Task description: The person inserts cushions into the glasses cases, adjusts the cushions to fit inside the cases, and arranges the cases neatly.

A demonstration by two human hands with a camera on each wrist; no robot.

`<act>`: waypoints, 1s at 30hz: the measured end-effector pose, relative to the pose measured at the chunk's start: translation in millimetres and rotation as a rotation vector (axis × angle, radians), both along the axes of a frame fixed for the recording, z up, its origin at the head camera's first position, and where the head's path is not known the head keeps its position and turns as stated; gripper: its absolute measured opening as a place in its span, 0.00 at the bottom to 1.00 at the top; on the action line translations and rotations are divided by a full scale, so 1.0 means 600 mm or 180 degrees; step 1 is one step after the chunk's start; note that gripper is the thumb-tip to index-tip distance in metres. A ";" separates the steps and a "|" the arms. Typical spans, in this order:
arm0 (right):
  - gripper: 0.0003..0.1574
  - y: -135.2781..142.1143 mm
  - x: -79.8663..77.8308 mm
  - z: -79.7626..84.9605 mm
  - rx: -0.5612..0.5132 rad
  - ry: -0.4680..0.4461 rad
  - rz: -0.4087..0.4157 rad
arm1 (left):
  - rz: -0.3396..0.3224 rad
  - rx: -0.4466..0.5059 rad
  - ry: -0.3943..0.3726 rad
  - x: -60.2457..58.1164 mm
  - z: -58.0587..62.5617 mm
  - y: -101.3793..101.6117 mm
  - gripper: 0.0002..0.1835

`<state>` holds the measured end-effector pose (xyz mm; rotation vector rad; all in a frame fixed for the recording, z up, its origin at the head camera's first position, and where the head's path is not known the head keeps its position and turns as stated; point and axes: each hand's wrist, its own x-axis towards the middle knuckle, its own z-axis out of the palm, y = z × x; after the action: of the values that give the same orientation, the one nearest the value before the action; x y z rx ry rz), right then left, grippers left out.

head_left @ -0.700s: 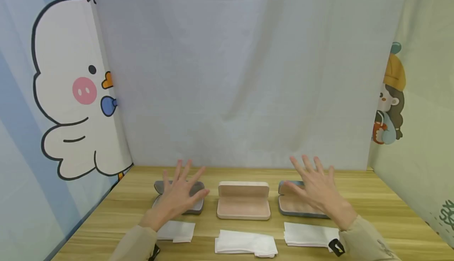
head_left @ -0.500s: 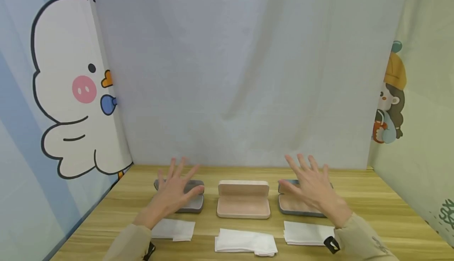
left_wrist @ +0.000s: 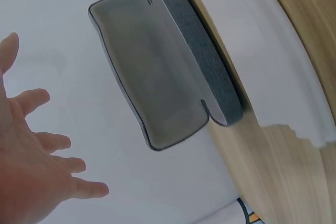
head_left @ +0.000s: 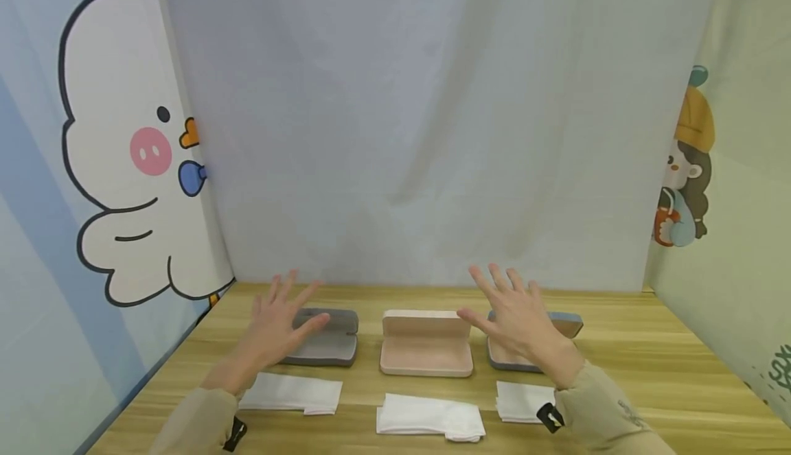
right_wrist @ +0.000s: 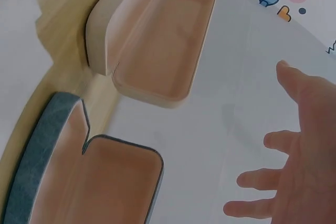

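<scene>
My left hand (head_left: 272, 328), fingers spread, hovers in front of a dark grey glasses case (head_left: 334, 345) that stands with its lid up. In the left wrist view the hand (left_wrist: 37, 166) is apart from the grey case (left_wrist: 152, 72). The right hand (head_left: 519, 321) is also spread, over the left part of a blue-grey glasses case (head_left: 568, 321) lined in pale pink, hiding some of it. Between the hands an open cream glasses case (head_left: 426, 352) sits on the table. Nothing is held; the right wrist view shows the right hand (right_wrist: 304, 150) clear of both cases.
Three folded white cloths lie in a row before the cases: a left cloth (head_left: 293, 394), a middle cloth (head_left: 429, 417) and a right cloth (head_left: 524, 400). They rest on a wooden table (head_left: 649, 372). A pale curtain (head_left: 432, 132) hangs behind.
Both spread hands have shifted to the left in the head view, uncovering more of the grey case and of the blue-grey case's right end. The cases and cloths stay in place.
</scene>
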<state>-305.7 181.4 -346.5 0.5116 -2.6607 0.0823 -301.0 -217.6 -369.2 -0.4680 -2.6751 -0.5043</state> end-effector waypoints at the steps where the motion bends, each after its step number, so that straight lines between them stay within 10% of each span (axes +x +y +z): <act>1: 0.51 -0.006 0.000 0.000 -0.0003 -0.0010 0.0026 | -0.0004 0.0010 0.0039 0.001 0.001 -0.004 0.36; 13: 0.48 -0.079 -0.001 -0.010 -0.0059 0.0091 0.0416 | 0.0119 0.0171 -0.0437 0.015 0.013 -0.057 0.36; 23: 0.46 -0.141 0.005 -0.016 -0.0350 -0.0491 0.0715 | -0.0020 0.0418 -0.0558 0.027 0.011 -0.107 0.28; 30: 0.43 -0.175 0.002 -0.033 -0.1001 -0.1073 0.1146 | -0.0202 0.1372 -0.1925 0.033 0.001 -0.155 0.29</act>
<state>-304.4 76.6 -366.5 0.9294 -2.7592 0.7393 -281.3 -310.7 -368.6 -0.3031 -2.9681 -1.3948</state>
